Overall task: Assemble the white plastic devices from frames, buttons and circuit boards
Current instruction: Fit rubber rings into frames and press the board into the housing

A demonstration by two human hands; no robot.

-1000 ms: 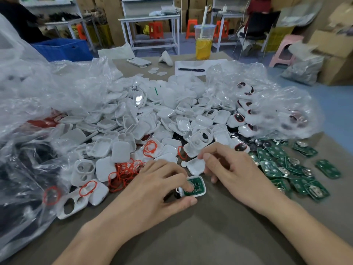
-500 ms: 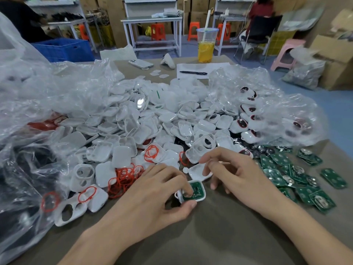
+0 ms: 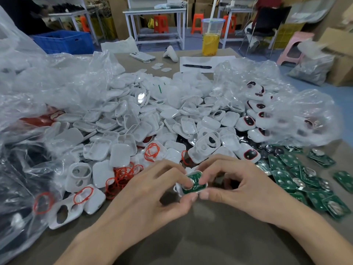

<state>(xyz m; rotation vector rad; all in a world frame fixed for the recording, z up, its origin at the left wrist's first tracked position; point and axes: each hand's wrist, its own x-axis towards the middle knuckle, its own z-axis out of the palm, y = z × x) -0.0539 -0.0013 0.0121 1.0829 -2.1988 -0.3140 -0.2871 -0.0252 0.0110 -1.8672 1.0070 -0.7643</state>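
1. The left hand (image 3: 152,190) comes in from the lower left of the frame, its forearm slanting up toward the centre and its back facing the camera.
2. Its index finger is curled down onto the green circuit board (image 3: 193,176) and its thumb presses the near edge of the white frame (image 3: 197,171), so the two pinch the piece. The other fingers are loosely bent and spread above it.
3. The right hand (image 3: 238,186) comes in from the lower right, with the wrist low over the table (image 3: 191,236).
4. Its index fingertip bears on the board's right part and its thumb sits on the frame's near right corner, just beside the left thumb. The remaining fingers are curled in behind.
5. The frame, with the board seated in it, is held just below the centre of the picture, close over the table.
6. A pile of white shells (image 3: 133,131) fills the middle, just beyond the hands.
7. Loose green boards (image 3: 298,175) lie at the right, near the right hand.
8. Red bands (image 3: 122,176) lie left of the left hand.
9. Clear plastic bags (image 3: 47,88) bulk at the left edge and upper right.
10. A cup of yellow drink (image 3: 211,35) stands at the top centre, and a pen (image 3: 196,66) lies on a sheet of paper (image 3: 219,61) below it.
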